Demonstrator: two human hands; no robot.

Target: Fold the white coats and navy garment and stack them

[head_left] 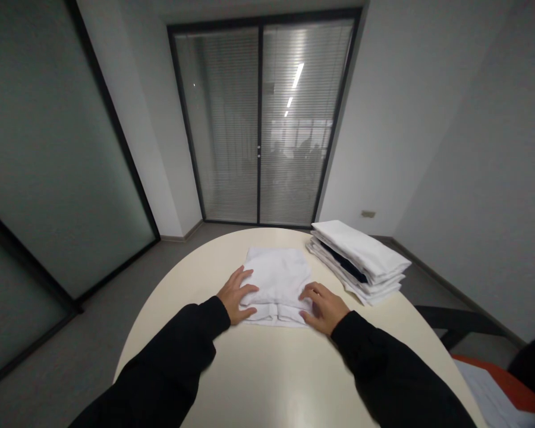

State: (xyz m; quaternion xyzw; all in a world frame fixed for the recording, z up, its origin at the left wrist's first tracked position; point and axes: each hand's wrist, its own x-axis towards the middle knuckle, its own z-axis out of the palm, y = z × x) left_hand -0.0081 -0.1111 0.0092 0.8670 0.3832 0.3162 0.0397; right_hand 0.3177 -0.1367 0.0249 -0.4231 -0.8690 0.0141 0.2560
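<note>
A folded white cloth [276,276] lies flat on the round cream table [249,368], with a folded band along its near edge. My left hand [238,296] rests at the cloth's left edge, its fingers spread and their tips on the fabric. At the right edge, my right hand [323,308] touches the cloth with bent fingers held apart. Neither hand grips anything that I can see. To the right stands a stack of folded white cloths [361,249] with one dark layer in it.
Beyond the table are a glass door with blinds [258,125] and white walls. A dark chair [463,321] stands at the right. Below it at the lower right lie white items on something orange-red [512,386].
</note>
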